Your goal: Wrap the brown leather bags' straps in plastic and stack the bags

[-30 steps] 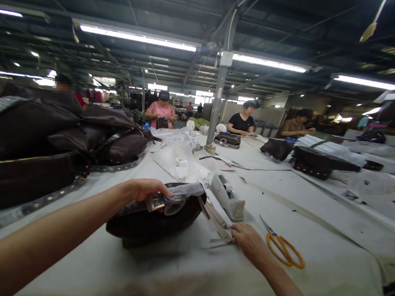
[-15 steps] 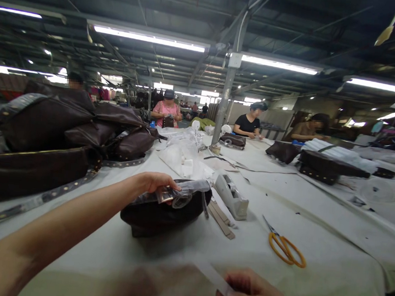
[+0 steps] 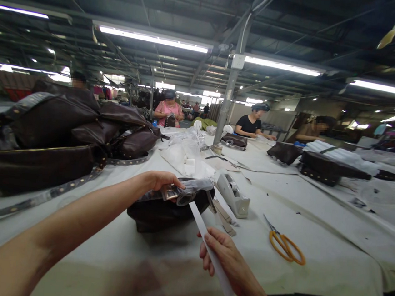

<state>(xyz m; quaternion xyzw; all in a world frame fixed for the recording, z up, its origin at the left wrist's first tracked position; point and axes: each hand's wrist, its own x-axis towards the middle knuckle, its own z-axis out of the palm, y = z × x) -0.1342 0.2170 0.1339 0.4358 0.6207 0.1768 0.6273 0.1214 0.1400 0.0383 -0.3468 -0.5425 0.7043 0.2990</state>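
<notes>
A dark brown leather bag (image 3: 164, 216) stands on the white-covered table in front of me. My left hand (image 3: 165, 182) grips the plastic-wrapped strap (image 3: 196, 184) with its metal buckle on top of the bag. Between the thumb and fingers of my right hand (image 3: 222, 250) is a long white paper strip (image 3: 197, 216). The strip's upper end reaches the front of the bag, just below the rolled strap; whether it touches is unclear. To the right lie orange-handled scissors (image 3: 287, 246), with a white tape dispenser (image 3: 233, 196) behind the bag.
Several brown bags (image 3: 52, 123) are piled at the left, a studded strap (image 3: 43, 199) trailing from them. Clear plastic wrapping (image 3: 181, 151) lies beyond my bag, near a metal post (image 3: 227, 95). More bags (image 3: 329, 167) and a white fan (image 3: 382, 192) sit at right. Co-workers (image 3: 250, 122) sit across.
My right hand has moved up and forward, bringing the white paper strip to the bag's front. The left hand keeps its grip on the strap.
</notes>
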